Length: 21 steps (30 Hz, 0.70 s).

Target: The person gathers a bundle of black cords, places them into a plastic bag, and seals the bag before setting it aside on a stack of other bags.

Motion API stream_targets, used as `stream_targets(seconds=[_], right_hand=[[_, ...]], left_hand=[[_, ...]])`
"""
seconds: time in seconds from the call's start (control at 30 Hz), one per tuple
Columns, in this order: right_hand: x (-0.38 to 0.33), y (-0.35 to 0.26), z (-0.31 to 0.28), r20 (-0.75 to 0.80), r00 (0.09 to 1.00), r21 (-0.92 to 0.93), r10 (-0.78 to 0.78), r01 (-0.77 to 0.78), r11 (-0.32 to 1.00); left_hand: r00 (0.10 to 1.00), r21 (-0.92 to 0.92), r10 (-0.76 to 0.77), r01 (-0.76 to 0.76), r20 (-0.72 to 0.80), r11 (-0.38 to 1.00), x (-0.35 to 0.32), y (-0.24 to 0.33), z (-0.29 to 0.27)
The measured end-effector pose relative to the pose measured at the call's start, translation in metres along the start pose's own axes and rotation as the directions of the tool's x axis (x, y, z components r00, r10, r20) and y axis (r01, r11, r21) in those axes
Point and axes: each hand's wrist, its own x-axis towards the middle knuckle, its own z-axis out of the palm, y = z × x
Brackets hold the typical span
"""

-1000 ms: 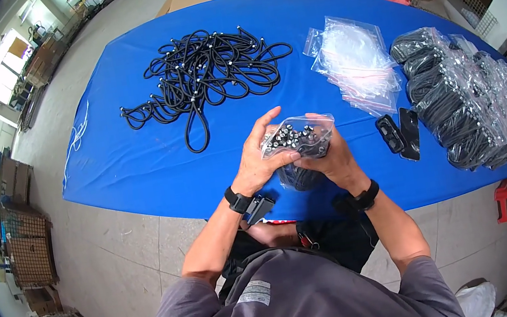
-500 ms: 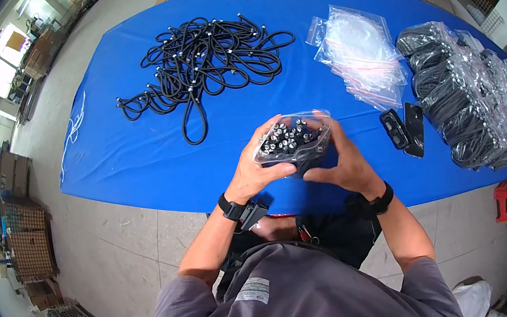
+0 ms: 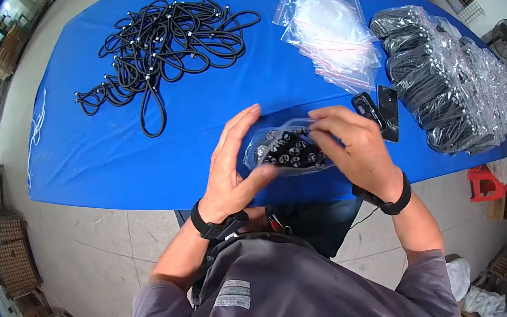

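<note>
A clear plastic container (image 3: 252,158) sits near the front edge of the blue table, filled with small black pieces (image 3: 295,149) with shiny silvery ends. My left hand (image 3: 227,172) is at its left side, fingers stretched out and thumb apart, holding nothing. At the container's right rim is my right hand (image 3: 356,146); its fingers are bent but apart, the tips at the edge, and its thumb is mostly hidden. Farther off to the left lies a tangled heap of black elastic cord loops (image 3: 174,42) with silvery ends, one loop (image 3: 153,113) hanging out toward me.
Clear zip bags (image 3: 333,32) lie stacked on the blue cloth (image 3: 103,161) at the right. Beyond them are rows of bagged black cords (image 3: 425,80). A phone (image 3: 389,113) and a black case (image 3: 366,107) lie nearby. A red stool (image 3: 485,183) stands on the floor.
The container has come down and nearer to me. Both hands have loosened from around it: the left has spread at its side, the right has moved over its right rim. The view has shifted.
</note>
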Motion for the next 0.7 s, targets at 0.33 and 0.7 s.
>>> stream_targets(seconds=[0.33, 0.7], right_hand=[[0.006, -0.011, 0.018, -0.008, 0.957, 0.106, -0.290, 0.290, 0.951], [-0.003, -0.018, -0.011, 0.058, 0.989, -0.023, -0.140, 0.141, 0.990]], left_hand=[[0.993, 0.556, 0.054, -0.103, 0.104, 0.825, 0.006, 0.034, 0.002], [0.983, 0.617, -0.146, 0.045, 0.114, 0.785, 0.001, 0.048, 0.005]])
